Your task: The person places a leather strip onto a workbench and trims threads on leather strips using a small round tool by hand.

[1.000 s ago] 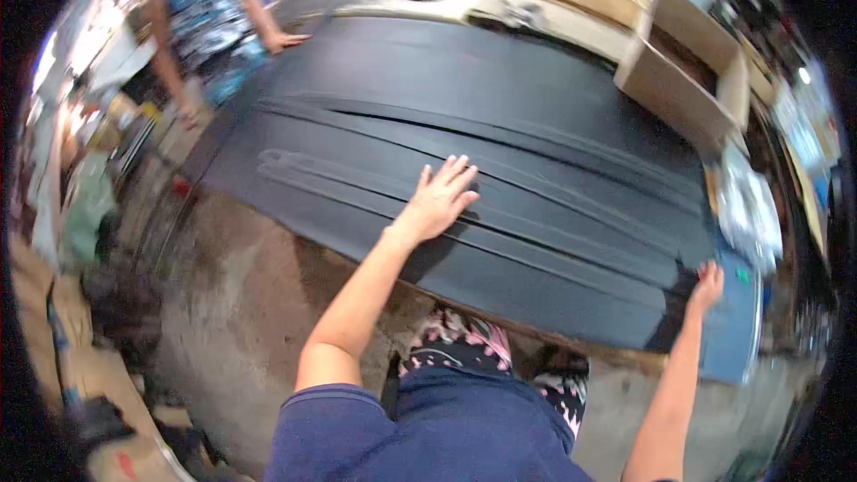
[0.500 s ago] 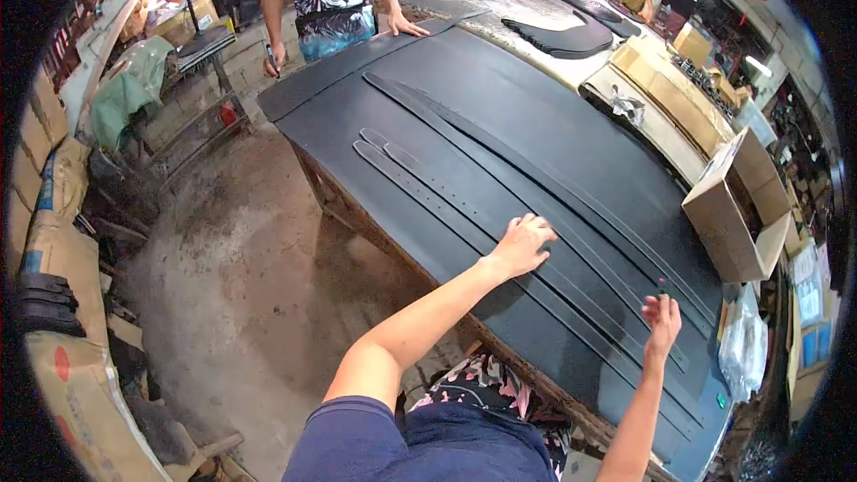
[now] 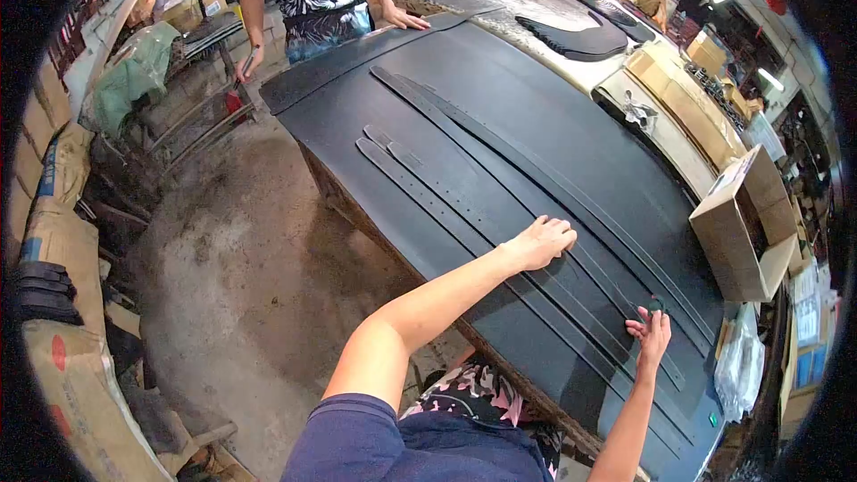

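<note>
Well, the black sheet (image 3: pixel 580 143) is spreading out in front of the person, and careful work is depending on its lying flat, without wrinkles. It is looking smooth, matt and flexible, rather like rubber or leather. Lengthwise along the sheet, long black strips (image 3: pixel 402 174) are running nearly parallel, some showing rounded ends and rows of small holes; being slim, they are probably needing even support against sliding or bowing. Around the sheet's middle, the left hand (image 3: pixel 542 243) is resting palm down among the strips, its fingers loosely bent and gripping nothing visible; broad, gentle pressure is likely suiting that steadying role. Towards the sheet's right end, the right hand (image 3: pixel 654 336) is curling its fingers, apparently pinching a small dark-green item (image 3: pixel 657 303) whose exact shape is not showing clearly; a light, controlled grip is probably serving better than force.
</note>
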The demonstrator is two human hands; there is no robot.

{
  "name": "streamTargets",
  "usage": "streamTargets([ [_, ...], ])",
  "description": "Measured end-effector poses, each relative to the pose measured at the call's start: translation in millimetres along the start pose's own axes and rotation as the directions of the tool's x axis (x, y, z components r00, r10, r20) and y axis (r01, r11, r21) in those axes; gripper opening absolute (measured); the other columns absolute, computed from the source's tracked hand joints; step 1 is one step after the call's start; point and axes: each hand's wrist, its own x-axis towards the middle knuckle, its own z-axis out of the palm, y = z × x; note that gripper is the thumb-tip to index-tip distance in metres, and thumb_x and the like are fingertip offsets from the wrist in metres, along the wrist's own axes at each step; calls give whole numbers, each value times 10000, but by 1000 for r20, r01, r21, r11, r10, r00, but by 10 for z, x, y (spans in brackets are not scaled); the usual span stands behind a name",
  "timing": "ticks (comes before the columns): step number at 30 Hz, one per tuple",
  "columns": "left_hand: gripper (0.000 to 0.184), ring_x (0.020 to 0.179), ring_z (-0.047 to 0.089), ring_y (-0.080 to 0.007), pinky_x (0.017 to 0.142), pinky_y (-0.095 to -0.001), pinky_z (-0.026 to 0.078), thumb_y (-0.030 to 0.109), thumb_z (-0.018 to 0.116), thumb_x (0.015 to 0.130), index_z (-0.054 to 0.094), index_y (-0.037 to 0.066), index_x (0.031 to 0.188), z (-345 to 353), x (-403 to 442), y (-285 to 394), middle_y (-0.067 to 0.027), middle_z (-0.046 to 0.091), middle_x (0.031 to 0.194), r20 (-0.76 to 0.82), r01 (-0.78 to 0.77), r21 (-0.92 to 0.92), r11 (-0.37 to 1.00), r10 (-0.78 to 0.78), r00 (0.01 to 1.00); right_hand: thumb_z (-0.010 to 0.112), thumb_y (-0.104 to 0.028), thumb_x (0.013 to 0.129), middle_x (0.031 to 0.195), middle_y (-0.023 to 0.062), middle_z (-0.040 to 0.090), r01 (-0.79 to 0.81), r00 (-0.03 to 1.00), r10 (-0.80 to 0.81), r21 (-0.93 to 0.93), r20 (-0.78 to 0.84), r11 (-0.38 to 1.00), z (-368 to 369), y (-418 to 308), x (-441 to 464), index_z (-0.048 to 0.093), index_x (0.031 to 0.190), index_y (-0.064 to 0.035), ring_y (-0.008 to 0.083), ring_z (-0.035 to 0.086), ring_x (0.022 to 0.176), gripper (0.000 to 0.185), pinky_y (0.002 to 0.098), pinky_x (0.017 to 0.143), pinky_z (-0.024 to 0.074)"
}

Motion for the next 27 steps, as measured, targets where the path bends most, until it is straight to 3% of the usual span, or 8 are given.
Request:
streamTargets([
  [2,281,1083,506,-280,928,-418,402,84,687,784,539,108,1021,-26,33,23,-97,508,1080,41,7,54,999,-9,999,488,-294,1006,1049,144,662,-23,1000,23,40,2,999,-52,64,40,516,1152,-38,201,679,668,295,279,572,544],
  [5,315,1084,496,-277,917,-425,412,85,705,767,552,104,1042,72,67,2,-95,509,1078,-67,-42,115,992,50,996,499,-289,1002,1059,156,664,-71,995,68,34,79,997,-85,-19,79,500,970,-60,226,680,632,231,299,546,540],
  [12,313,1077,467,-289,900,-427,429,126,768,672,584,106,924,-143,384,50,-87,512,1055,104,-42,129,991,29,994,566,-273,972,976,96,638,-122,991,115,92,73,988,-15,-313,-42,534,1026,-49,227,679,779,232,333,686,552],
  [16,225,1018,514,-257,893,-382,434,121,650,756,542,78,949,-127,285,151,-82,511,999,-182,-147,330,933,215,959,571,-199,973,965,70,625,25,995,-41,167,91,986,-143,-194,-88,548,1074,-35,215,641,1014,194,357,829,537],
  [19,366,1149,494,-289,1026,-509,360,349,676,811,536,69,1002,-231,-24,185,-103,532,1080,163,-28,62,998,17,986,536,-216,990,1012,112,656,-55,990,50,35,129,998,4,-483,-279,541,1045,-20,227,666,950,203,340,805,537],
  [21,481,1309,403,-294,1103,-569,250,446,605,870,540,48,1133,-358,-232,177,-133,505,1284,216,51,-4,999,-49,975,511,-240,1002,1004,127,669,-90,971,101,-60,218,994,79,-619,-346,543,1064,-14,235,673,928,237,329,784,534],
  [25,657,1409,285,-304,1137,-540,202,523,447,941,455,5,1346,-372,-577,301,-172,366,1482,134,150,34,988,-153,979,461,-245,1009,972,106,694,294,947,-229,-324,224,899,843,-869,-281,574,1102,-3,176,639,898,282,318,860,469],
  [27,662,1413,276,-310,1150,-503,196,509,418,960,431,-16,1363,-283,-669,442,-190,350,1487,118,111,116,987,-125,985,424,-234,1023,1022,142,678,393,902,-309,-280,301,876,1415,-870,-155,550,1046,-10,198,642,943,258,343,885,466],
])
